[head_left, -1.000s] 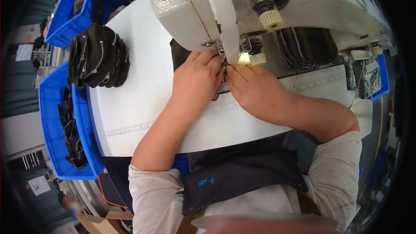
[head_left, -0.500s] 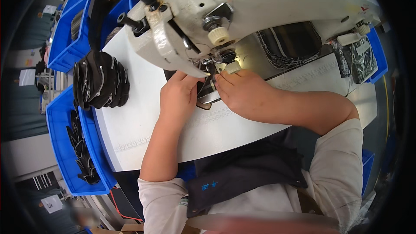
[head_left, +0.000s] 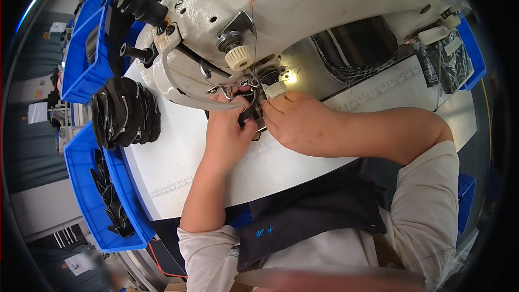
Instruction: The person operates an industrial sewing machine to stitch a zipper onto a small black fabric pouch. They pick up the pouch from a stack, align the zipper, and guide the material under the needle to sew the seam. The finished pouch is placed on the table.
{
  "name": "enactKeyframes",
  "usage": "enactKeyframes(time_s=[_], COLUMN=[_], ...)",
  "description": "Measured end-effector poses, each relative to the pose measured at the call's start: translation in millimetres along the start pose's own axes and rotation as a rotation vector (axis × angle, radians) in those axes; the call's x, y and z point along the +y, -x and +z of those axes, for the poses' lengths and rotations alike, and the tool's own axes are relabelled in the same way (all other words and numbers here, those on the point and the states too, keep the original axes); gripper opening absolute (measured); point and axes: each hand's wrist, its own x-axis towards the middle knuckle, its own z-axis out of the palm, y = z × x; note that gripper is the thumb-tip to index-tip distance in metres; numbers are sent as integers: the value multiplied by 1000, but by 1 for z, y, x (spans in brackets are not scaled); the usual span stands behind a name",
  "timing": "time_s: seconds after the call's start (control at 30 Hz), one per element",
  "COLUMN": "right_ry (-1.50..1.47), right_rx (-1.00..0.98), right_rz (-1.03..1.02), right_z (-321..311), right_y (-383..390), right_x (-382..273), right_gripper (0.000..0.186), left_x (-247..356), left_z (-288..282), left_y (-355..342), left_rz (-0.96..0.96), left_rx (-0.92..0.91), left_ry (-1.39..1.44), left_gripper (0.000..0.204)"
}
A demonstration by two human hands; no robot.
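Fabric piece (head_left: 246,114), dark, with what looked like zip teeth along one edge, lay beneath the sewing machine (head_left: 324,5), between both hands. Since half a second earlier, the left hand (head_left: 227,138) had parted thumb from forefinger, exposing that curved edge; whether it gripped could not be told. The right hand (head_left: 303,124) remained bunched at the piece's right side, its grip likewise unconfirmed. Judgement: the edge was probably being realigned.

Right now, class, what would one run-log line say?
left hand: at dark workpiece; right hand: at its right side; sewing machine: above workpiece; dark zippered stack: table's left
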Motion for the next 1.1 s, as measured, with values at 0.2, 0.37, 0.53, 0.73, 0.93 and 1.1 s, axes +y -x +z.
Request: enactKeyframes(time_s=[0.2, 0.37, 0.53, 0.73, 0.93, 1.1], right_ry=[64, 36, 27, 28, 67, 29], right_rx=[106, -7, -1, 4, 187, 90], right_rz=[5, 8, 6, -8, -47, -29], right_z=[7, 1, -1, 1, 8, 4], right_y=[0, 0, 0, 0, 2, 3], right_x=[0, -1, -1, -3, -6, -7], right_gripper=[21, 29, 29, 29, 12, 20], left_x=[15, 12, 7, 3, 4, 7], left_z=[6, 5, 7, 6, 3, -1], left_y=[-11, -11, -12, -11, -6, -5], left_rz=[87, 206, 166, 199, 250, 276], left_rx=[261, 257, 268, 186, 143, 136], left_ry=[-260, -326, -224, -174, -244, -220], left_gripper=[37, 34, 31, 33, 39, 41])
